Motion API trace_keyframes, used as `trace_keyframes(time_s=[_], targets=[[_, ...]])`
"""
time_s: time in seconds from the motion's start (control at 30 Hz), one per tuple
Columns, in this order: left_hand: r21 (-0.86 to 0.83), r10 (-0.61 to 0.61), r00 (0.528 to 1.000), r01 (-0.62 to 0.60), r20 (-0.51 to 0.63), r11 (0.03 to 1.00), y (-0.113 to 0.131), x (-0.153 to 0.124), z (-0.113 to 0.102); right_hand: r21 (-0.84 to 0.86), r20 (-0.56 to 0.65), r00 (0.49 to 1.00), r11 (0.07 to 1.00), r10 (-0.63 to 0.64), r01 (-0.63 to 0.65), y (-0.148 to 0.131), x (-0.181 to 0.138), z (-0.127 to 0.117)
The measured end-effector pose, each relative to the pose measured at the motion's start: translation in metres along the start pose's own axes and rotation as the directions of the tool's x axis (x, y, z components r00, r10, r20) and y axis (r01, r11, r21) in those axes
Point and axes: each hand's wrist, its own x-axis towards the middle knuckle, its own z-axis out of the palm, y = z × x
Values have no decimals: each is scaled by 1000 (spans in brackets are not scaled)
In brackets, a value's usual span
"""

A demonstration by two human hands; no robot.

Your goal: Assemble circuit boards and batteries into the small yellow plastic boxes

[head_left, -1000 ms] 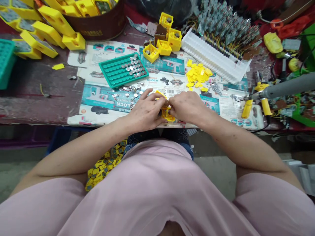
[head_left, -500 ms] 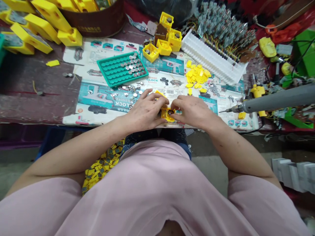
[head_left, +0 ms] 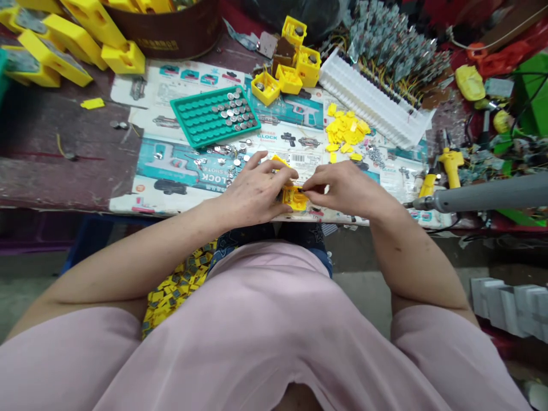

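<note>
My left hand [head_left: 252, 194] is closed round a small yellow plastic housing [head_left: 294, 198] at the near edge of the table. My right hand [head_left: 346, 188] meets it from the right, thumb and forefinger pinched at the top of the housing on something too small to make out. A green tray [head_left: 192, 123] holding several round silver button cells lies behind my left hand. Loose cells and metal clips [head_left: 222, 154] are scattered just in front of the tray. A heap of small yellow covers [head_left: 345, 130] lies behind my right hand.
Several open yellow housings [head_left: 289, 74] stand at the back centre. Long yellow casings [head_left: 64, 40] pile up at the back left beside a brown tub [head_left: 171, 34]. A white rack of wired boards [head_left: 377, 97] lies at the back right. A grey electric screwdriver [head_left: 483, 197] juts in from the right.
My right hand has drawn slightly right and its fingers have closed into a pinch at the housing. My left hand keeps its grip. My view has shifted a little.
</note>
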Motion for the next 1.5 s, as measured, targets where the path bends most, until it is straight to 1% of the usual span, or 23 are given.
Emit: trace_keyframes(time_s=[0.1,0.17,0.27,0.37,0.47,0.57,0.67,0.73,0.8,0.83,0.87,0.9,0.97,1.0,1.07,1.1,1.13,1.17,1.2,1.23,1.3,1.37,1.5], targets=[[-3,-1,1000,1,-6,1000,-3,-3,-7,245,-154,985,968,83,-43,20,-12,0],[-21,-1,999,1,-32,1000,-10,-6,-14,291,-211,966,953,152,-86,32,-19,5],[-23,-25,996,23,-90,999,-20,-15,-26,196,-312,931,972,187,-130,35,-25,16],[31,-44,990,48,-137,998,-17,-25,-29,106,-387,913,990,128,-94,15,-26,24],[156,-39,983,68,-179,985,-3,-31,-20,7,-330,944,1000,2,0,-14,-23,33],[266,-59,984,104,-171,958,4,-30,-8,-153,-258,962,987,-94,55,-33,-17,44],[298,-70,986,114,-154,948,-2,-25,-4,-287,-222,972,958,-79,12,-34,-10,54],[303,-21,989,65,-148,951,-6,-23,-9,-330,-224,973,944,-49,-29,-29,-10,58],[338,63,987,-10,-145,941,-7,-22,-16,-339,-294,952,940,-81,-25,-25,-15,59],[378,96,985,-35,-144,925,-7,-21,-20,-340,-360,924,940,-129,-1,-22,-21,58],[425,125,983,-58,-132,903,-8,-21,-22,-342,-443,875,939,-195,36,-19,-28,56],[469,150,984,-88,-96,879,-10,-21,-24,-344,-535,803,936,-262,76,-16,-39,53],[525,206,972,-119,-110,843,-16,-21,-23,-343,-712,611,931,-345,126,-8,-66,45],[527,243,960,-136,-139,839,-18,-21,-22,-337,-793,504,936,-343,106,-2,-83,41],[493,240,961,-144,-137,858,-22,-23,-19,-277,-919,312,958,-241,-73,16,-121,32],[462,226,964,-138,-141,876,-23,-24,-19,-188,-972,188,947,-142,-260,30,-139,28],[421,210,968,-135,-137,897,-23,-25,-19,-48,-995,104,895,-2,-444,47,-155,24],[373,187,972,-121,-144,920,-23,-26,-19,67,-977,116,778,178,-624,66,-168,20],[327,156,974,-97,-161,940,-23,-25,-20,130,-921,136,619,364,-774,86,-178,16],[290,136,975,-81,-175,954,-22,-22,-21,150,-890,138,564,434,-812,106,-184,13],[245,152,971,-104,-186,964,-21,-13,-25,159,-844,144,497,517,-853,142,-188,6],[236,238,959,-198,-153,951,-17,1,-30,153,-806,162,464,570,-873,169,-182,-1],[261,395,914,-360,-95,896,4,29,-38,134,-733,205,433,649,-892,193,-164,-13]])
